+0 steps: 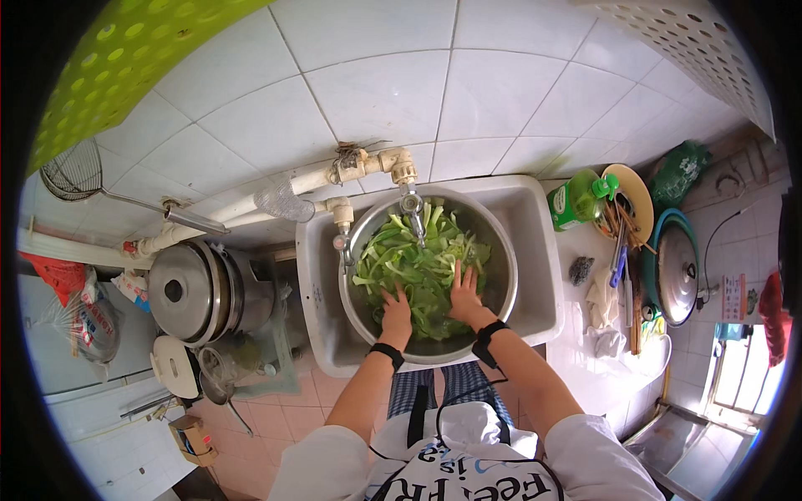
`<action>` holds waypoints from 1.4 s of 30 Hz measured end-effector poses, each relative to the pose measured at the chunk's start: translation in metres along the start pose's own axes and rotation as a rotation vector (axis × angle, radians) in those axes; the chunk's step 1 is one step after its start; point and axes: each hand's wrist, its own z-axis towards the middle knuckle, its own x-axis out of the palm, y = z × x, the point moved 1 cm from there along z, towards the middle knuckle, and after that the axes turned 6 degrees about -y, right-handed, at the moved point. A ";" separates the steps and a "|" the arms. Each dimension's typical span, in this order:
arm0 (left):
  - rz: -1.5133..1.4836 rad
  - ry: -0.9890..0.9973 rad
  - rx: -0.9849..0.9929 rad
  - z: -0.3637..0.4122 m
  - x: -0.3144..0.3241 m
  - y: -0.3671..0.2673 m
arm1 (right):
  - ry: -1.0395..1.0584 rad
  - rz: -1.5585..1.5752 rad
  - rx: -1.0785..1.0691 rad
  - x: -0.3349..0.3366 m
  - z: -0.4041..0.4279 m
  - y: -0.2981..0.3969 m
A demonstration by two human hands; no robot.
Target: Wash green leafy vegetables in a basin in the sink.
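Observation:
Leafy greens (pixel 421 257) with pale stalks fill a large round metal basin (pixel 509 285). The basin stands inside a grey sink (pixel 544 263). My left hand (pixel 396 318) lies on the leaves at the near left, fingers spread and their tips among the greens. At the right side of the pile my right hand (pixel 467 297) rests palm down, fingers apart. Neither hand is closed around a leaf as far as I can see. A metal tap (pixel 413 210) points down over the middle of the greens, and a second tap (pixel 342 244) hangs by the basin's left rim.
Left of the sink are a lidded metal pot (pixel 182 291) and a saucepan (pixel 216 382). A wire skimmer (pixel 75 172) hangs above. On the right counter (pixel 570 341) stand a green pump bottle (pixel 573 203), a scouring pad (pixel 581 270), knives (pixel 619 266) and a lidded basin (pixel 677 269).

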 end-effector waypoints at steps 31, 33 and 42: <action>-0.061 0.037 -0.029 0.034 -0.016 -0.011 | -0.089 0.216 -0.089 -0.025 0.021 0.020; -0.207 0.091 -0.089 0.029 -0.016 -0.009 | -0.126 0.178 -0.145 -0.030 0.014 0.017; -0.615 -0.149 -0.237 0.021 -0.064 0.035 | -0.300 0.449 -0.071 -0.104 -0.004 -0.014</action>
